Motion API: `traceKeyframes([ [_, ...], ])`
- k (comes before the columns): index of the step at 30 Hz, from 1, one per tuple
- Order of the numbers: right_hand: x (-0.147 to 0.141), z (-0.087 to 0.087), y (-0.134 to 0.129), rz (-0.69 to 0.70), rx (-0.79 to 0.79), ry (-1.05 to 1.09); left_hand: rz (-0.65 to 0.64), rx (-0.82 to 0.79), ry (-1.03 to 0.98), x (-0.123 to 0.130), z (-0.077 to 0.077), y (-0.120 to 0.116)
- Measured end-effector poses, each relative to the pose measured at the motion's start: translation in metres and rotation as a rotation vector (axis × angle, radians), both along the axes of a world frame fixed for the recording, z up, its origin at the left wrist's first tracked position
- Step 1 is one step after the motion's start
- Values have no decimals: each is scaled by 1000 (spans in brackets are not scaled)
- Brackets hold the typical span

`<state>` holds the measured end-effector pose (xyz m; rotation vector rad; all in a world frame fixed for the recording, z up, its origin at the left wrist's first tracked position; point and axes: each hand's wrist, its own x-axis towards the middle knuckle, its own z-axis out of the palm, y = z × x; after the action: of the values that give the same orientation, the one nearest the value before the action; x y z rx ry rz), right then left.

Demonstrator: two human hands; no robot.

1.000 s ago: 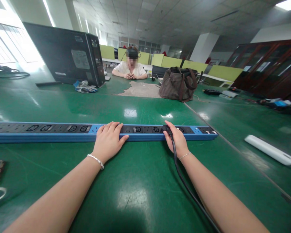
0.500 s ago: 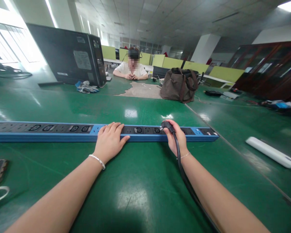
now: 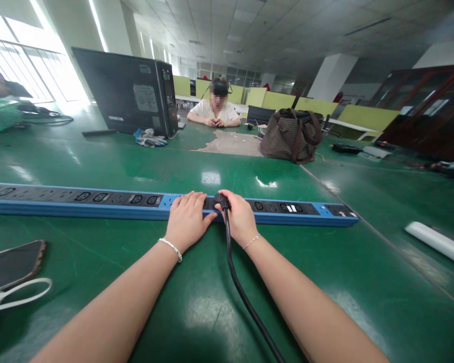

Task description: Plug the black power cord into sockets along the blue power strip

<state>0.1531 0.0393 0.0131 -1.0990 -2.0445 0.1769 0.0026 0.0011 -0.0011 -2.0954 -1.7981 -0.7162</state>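
I observe the right hand [image 3: 239,216] gripping the black plug [image 3: 221,201] at the blue power strip [image 3: 302,219], insertion not discernible; the left hand [image 3: 188,216] rests just beside, fingers laid unclenched across the strip

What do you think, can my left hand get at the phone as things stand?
Probably yes: your left hand only rests on the blue power strip, and nothing visible blocks its way to the phone, though a white loop lies by the phone's near edge.
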Motion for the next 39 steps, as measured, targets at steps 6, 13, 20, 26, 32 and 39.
traceKeyframes([
  [6, -4, 4, -1, -42, -39, -19, -7, 8, -23, 1, 1, 0],
  [13, -11, 13, -5, -82, -30, -212, -1, 27, -38, 1, -1, 0],
  [20, -8, 4, -8, -56, 7, -257, 0, 33, -30, 0, -2, 1],
  [26, 4, -2, -10, 19, -18, -306, -3, 21, -11, 2, 0, -1],
  [32, 29, -9, -12, 105, -14, -235, -76, 38, 26, 4, 7, -5],
  [39, 67, -21, -7, -118, 74, -280, -190, 70, -15, 6, 11, -2],
])
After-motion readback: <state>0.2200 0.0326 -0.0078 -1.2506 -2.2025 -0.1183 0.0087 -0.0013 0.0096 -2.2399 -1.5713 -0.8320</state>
